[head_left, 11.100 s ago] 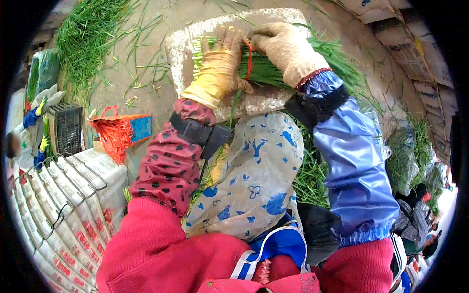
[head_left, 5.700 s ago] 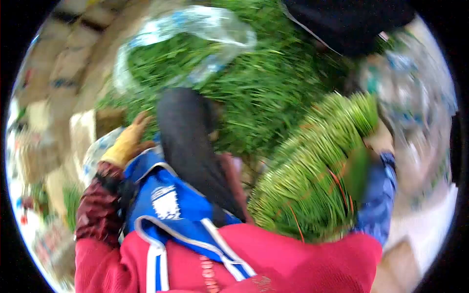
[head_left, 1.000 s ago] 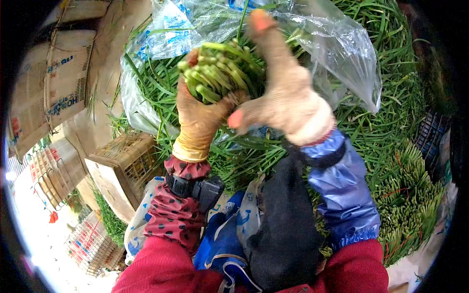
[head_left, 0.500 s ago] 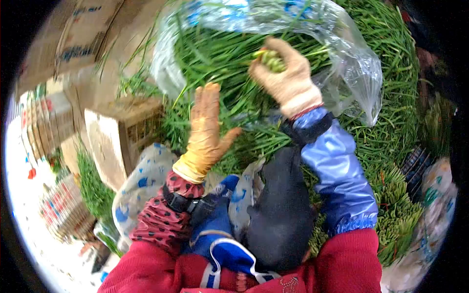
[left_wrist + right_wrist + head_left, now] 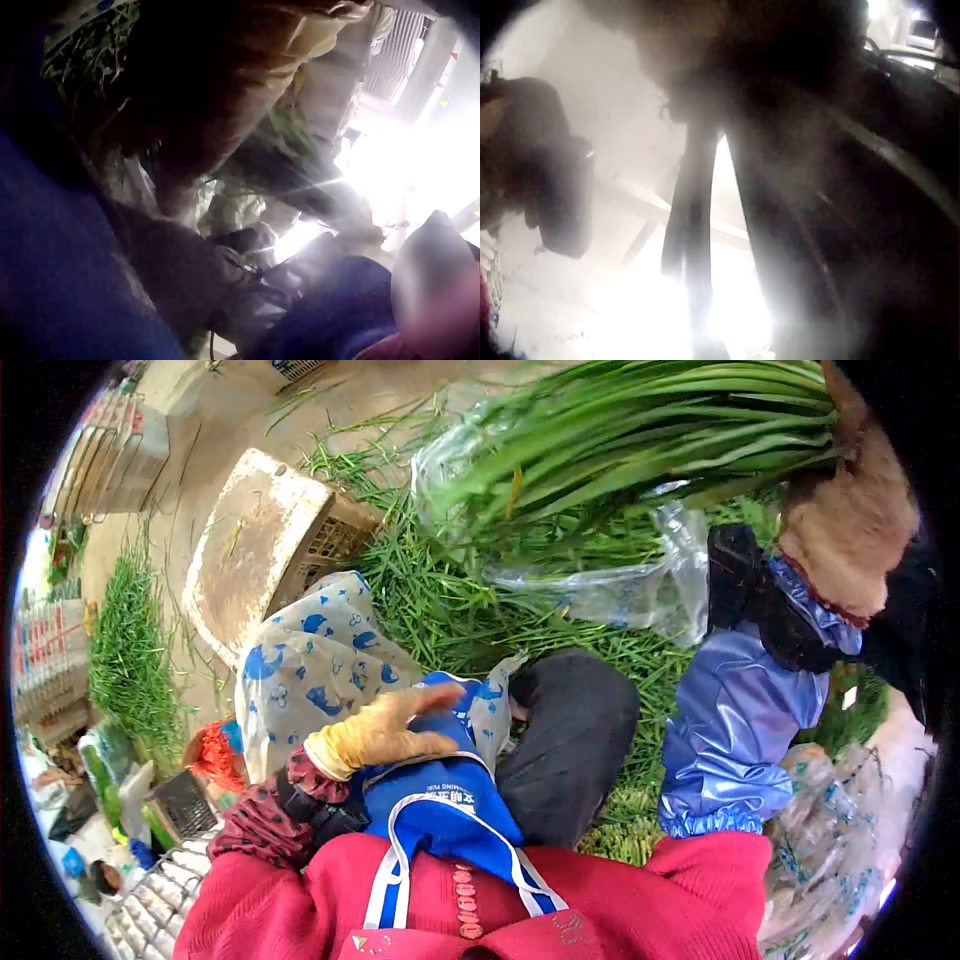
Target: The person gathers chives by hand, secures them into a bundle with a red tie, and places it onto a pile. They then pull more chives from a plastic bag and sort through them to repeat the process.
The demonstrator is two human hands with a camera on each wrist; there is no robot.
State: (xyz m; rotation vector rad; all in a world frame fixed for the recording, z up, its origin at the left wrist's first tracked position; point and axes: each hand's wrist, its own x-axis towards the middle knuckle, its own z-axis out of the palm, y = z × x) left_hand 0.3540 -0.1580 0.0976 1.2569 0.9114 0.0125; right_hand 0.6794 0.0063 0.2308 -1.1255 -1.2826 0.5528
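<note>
In the head view a large bundle of long green leaves [image 5: 640,440] stretches leftward from my right hand [image 5: 850,510], which grips its end at the upper right. The stem ends are hidden by the glove. My left hand [image 5: 385,732], in a yellow glove, hangs above the blue apron [image 5: 450,800] with fingers extended and holding nothing. Below the bundle lies a clear plastic bag [image 5: 640,585] among loose greens [image 5: 440,610]. In the left wrist view part of the yellow glove [image 5: 300,52] shows, dark and blurred. Dark leaves [image 5: 694,187] hang down in the right wrist view.
A pale-topped crate [image 5: 250,540] stands left of the greens. Further left are a pile of greens [image 5: 130,660], red ties [image 5: 215,755] and stacked white crates [image 5: 110,455]. Crumpled plastic [image 5: 830,840] lies at the lower right, near a dark-clothed figure [image 5: 905,620].
My right hand has moved up and right, lifting the bundle out over the bag. My left hand has dropped back toward the apron. The view has shifted, showing more floor on the left.
</note>
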